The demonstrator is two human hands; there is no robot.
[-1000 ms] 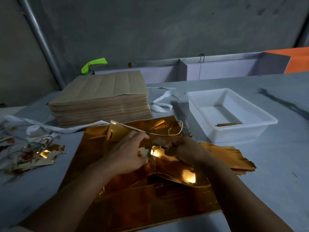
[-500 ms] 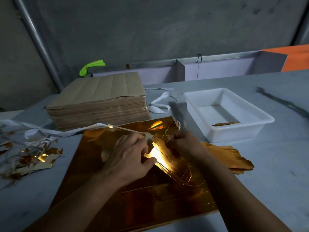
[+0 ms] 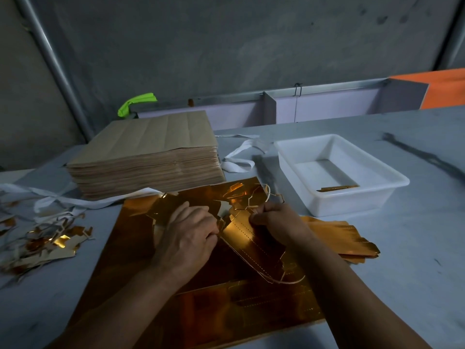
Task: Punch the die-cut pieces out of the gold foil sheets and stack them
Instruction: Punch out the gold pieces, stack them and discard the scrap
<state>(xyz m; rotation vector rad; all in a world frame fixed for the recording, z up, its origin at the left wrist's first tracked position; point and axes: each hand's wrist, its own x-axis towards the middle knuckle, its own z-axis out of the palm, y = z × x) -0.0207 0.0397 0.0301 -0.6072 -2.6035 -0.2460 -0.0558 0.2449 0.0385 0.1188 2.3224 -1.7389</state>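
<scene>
A large gold foil sheet (image 3: 141, 250) lies flat on the grey table in front of me. Above it, both hands hold a die-cut gold piece (image 3: 251, 243) with dashed fold lines. My left hand (image 3: 187, 235) pinches its left edge with curled fingers. My right hand (image 3: 274, 220) pinches its upper right corner, where thin waste strips curl off. A stack of punched gold pieces (image 3: 339, 240) lies to the right, partly behind my right forearm.
A thick stack of brown sheets (image 3: 148, 152) stands at the back left. A white plastic tray (image 3: 344, 197) with one gold strip inside sits at the right. Gold and white scraps (image 3: 45, 240) litter the left side. White strips (image 3: 239, 159) lie between stack and tray.
The gold piece has come further free of the sheet and turned flatter. My left hand shifted right to its edge; my right hand stayed at the upper corner.
</scene>
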